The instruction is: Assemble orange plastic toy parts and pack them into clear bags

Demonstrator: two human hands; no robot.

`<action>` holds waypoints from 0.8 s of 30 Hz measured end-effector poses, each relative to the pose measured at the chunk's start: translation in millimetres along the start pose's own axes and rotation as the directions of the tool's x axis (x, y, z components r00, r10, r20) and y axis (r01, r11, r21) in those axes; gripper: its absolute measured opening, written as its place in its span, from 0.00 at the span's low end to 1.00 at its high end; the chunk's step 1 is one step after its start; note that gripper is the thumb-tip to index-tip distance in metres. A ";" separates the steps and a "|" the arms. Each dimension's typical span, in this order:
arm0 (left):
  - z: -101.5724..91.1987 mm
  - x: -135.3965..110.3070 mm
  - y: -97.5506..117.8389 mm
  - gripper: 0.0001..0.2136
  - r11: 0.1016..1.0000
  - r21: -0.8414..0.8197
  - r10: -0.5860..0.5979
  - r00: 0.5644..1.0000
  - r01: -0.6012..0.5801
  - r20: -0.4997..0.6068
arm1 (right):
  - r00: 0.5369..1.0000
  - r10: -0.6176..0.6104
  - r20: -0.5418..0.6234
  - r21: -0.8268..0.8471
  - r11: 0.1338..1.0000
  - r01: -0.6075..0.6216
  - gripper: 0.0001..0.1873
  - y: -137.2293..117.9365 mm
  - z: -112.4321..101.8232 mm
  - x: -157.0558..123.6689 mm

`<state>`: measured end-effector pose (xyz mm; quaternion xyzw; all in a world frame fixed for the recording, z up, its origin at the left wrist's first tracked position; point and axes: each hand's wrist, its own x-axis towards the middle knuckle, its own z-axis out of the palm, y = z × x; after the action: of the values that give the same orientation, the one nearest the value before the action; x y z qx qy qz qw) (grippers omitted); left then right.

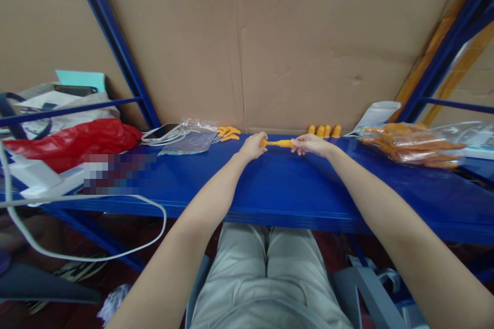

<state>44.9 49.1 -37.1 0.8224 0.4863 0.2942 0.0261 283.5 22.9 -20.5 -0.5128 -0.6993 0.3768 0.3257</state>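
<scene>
Between my two hands, just above or on the blue shelf, an orange plastic piece (283, 143) with a ridged, screw-like stem lies level. My left hand (253, 147) is closed around an orange part at the left end of the stem; its far side is hidden by the fingers. My right hand (311, 145) pinches the thicker right end between thumb and fingers. Behind my right hand, several small orange caps (323, 130) stand upright in a row. Left of my left hand lie orange pieces (228, 134) with small metal chains.
A clear plastic bag (189, 144) and a phone with white cable (165, 133) lie at left, near a red bag (88, 139) and a white power strip (50, 177). Packed orange pieces (412, 144) sit at right. Cardboard (309, 46) closes off the back of the blue shelf (281, 185).
</scene>
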 end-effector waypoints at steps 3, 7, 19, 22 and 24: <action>0.2 -0.2 -1.8 0.17 1.000 0.007 0.022 1.000 -0.022 -0.015 | 1.000 0.025 -0.003 0.028 0.999 -0.025 0.17 -1.5 4.1 -1.2; 0.7 0.4 -3.4 0.17 1.000 -0.021 0.018 0.999 -0.018 -0.029 | 0.999 0.039 -0.023 0.083 0.996 -0.037 0.15 -4.1 7.6 -3.4; 1.5 3.7 -9.1 0.15 0.987 -0.157 -0.047 0.999 0.044 -0.013 | 0.930 -0.292 -0.224 -0.423 0.889 0.177 0.18 -6.2 23.5 2.6; 2.1 3.6 -9.2 0.15 0.980 -0.196 -0.040 0.999 0.039 0.001 | 0.908 -0.363 -0.211 -0.591 0.787 0.177 0.22 -5.9 26.1 0.2; 2.7 3.7 -8.3 0.14 0.970 -0.240 -0.045 0.999 0.048 0.016 | 0.901 -0.368 -0.227 -0.633 0.760 0.151 0.22 -5.6 27.1 -0.9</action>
<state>41.1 57.1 -40.4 0.8030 0.4661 0.3461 0.1349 258.3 15.7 -29.5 -0.5422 -0.7806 -0.0079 0.3109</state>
